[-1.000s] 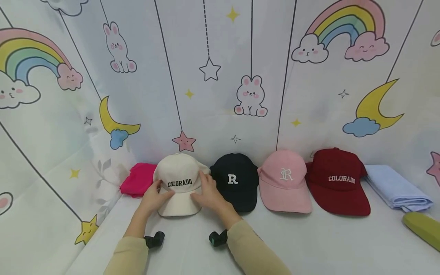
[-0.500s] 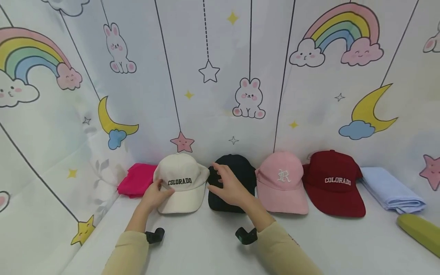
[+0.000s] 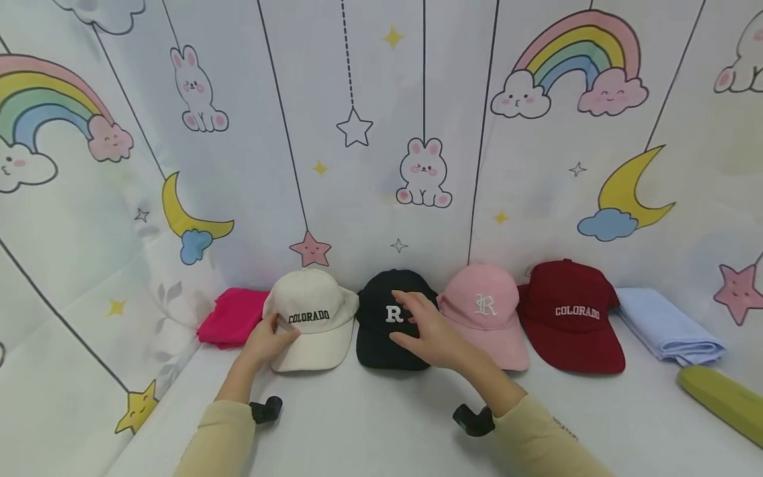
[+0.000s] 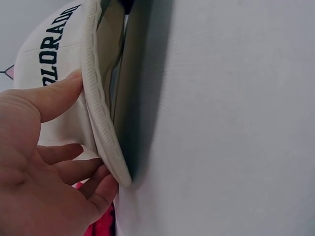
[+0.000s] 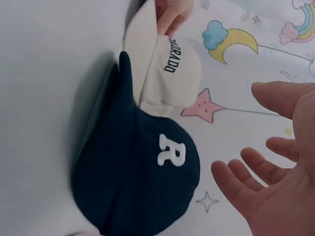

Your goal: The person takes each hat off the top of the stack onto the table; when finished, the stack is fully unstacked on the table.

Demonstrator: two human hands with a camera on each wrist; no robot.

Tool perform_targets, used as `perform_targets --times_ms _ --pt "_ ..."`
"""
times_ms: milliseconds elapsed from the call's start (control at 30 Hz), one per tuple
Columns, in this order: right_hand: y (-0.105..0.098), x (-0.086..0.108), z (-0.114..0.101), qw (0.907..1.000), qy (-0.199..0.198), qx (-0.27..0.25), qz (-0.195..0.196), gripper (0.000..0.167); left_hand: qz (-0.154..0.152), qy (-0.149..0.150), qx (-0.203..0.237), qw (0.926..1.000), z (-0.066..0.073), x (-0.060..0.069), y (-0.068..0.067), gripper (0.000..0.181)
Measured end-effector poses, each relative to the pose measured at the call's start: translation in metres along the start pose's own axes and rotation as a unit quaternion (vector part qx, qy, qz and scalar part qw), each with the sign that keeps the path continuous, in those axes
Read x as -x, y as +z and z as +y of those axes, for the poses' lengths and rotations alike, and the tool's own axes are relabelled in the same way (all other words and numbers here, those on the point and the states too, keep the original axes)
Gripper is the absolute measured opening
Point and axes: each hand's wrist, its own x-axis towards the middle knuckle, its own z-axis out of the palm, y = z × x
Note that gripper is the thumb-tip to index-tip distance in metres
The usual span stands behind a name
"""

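In the head view, my left hand (image 3: 266,341) holds the left side of a cream baseball cap (image 3: 312,351) lettered COLORADO. The left wrist view shows the thumb (image 4: 59,96) against the cap where crown meets brim, and curled fingers at the brim's lower corner. My right hand (image 3: 435,334) hovers in front of a black baseball cap (image 3: 381,351) with a white R, hiding part of it. In the right wrist view its fingers (image 5: 236,184) are spread and loosely bent, apart from the black cap, with nothing between them.
Right of the black cap stand a pink cap (image 3: 477,291) and a dark red cap (image 3: 572,344). A folded light blue cloth (image 3: 667,324) and a green object (image 3: 721,401) lie farther right. A bright pink cloth (image 3: 232,318) sits at the left, before a patterned curtain (image 3: 286,86).
My right hand has let go of the cream cap's right side and moved right, in front of the black cap. The left hand has stayed on the cream cap. The head view has shifted slightly.
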Motion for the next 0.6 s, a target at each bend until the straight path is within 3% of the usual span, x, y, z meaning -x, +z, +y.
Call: perform_targets --times_ms 300,600 --pt "-0.024 0.024 -0.005 0.9985 0.003 0.052 -0.014 0.074 -0.016 0.002 0.000 0.9999 0.001 0.000 -0.007 0.085" --pt "-0.047 0.039 -0.007 0.9959 0.010 0.089 -0.003 0.073 -0.006 0.009 -0.042 0.9991 0.003 0.022 -0.019 0.089"
